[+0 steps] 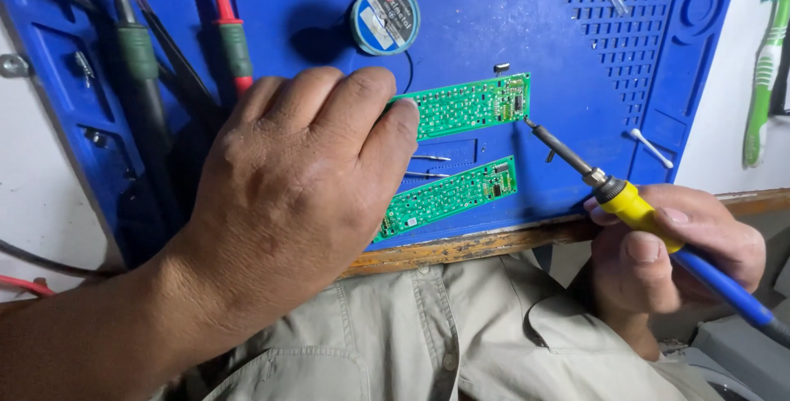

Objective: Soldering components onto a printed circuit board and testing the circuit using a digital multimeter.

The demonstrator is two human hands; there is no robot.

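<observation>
Two long green circuit boards lie on a blue work mat (494, 31). My left hand (296, 187) presses down on the left end of the upper circuit board (473, 105), fingers curled over it. The lower circuit board (448, 198) lies just below, partly hidden under that hand. My right hand (666, 249) grips a soldering iron (629, 203) with a yellow collar and blue handle. Its dark tip touches the right edge of the upper board.
A spool of solder wire (385, 17) sits at the mat's top. Red and black multimeter probes (230, 35) lie at the upper left. A toothbrush (765, 72) lies off the mat at the right. Small screws and a white stick (650, 148) rest on the mat.
</observation>
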